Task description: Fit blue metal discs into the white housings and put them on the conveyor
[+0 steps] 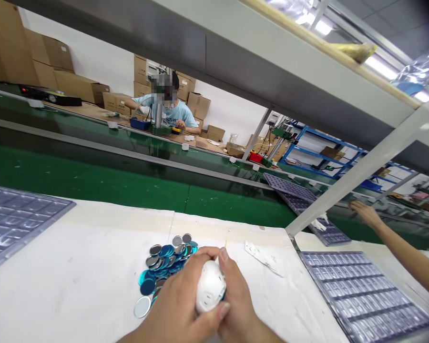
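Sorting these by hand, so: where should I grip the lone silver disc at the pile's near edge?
Pinch the silver disc by its rim, coming from the outer left of the view, away from the pile. It lies flat on the white-covered table, with that side of its edge free of the blue and silver discs. Its shiny face suggests keeping fingers off it.

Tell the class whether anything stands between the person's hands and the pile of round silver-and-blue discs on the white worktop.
Nothing visible does: the left hand and right hand, clasping a white rounded wad, sit right at the near edge of the round silver-and-blue discs.
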Motion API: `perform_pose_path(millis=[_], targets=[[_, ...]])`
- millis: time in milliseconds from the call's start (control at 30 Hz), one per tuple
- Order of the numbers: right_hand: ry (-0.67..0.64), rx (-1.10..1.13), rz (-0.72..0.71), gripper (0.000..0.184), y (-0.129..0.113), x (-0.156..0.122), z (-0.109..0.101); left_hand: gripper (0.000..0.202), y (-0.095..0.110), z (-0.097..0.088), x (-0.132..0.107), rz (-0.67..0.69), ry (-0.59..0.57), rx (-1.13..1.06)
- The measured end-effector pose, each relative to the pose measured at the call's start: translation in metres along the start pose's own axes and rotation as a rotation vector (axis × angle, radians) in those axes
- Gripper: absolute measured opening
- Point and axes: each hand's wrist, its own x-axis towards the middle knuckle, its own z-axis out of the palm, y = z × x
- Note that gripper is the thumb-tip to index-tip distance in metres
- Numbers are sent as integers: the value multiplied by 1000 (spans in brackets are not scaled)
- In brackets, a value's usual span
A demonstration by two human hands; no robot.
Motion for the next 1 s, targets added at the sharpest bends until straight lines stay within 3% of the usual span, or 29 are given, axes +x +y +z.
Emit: perform_pose_path(millis=[100,200,333,467,767,1000], targets=[[-68,185,60,63,-9,11,-12,47,23,-14,13,-258,77,-297],[9,75,5,62,-16,27,-36,46,22,-36,26,-487,200,-491],[236,-172,-28,47,-14,51,-69,25,-1,-70,45,-487,362,-758],[269,-261,-7,40,0,62,-78,20,-16,-87,57,-484,392,-880],[223,-361,-5,39,12,58,-74,39,-3,-77,53,-515,300,-990],[198,-415,0,38,16,60,-77,41,-14,-80,56,-524,409,-959]])
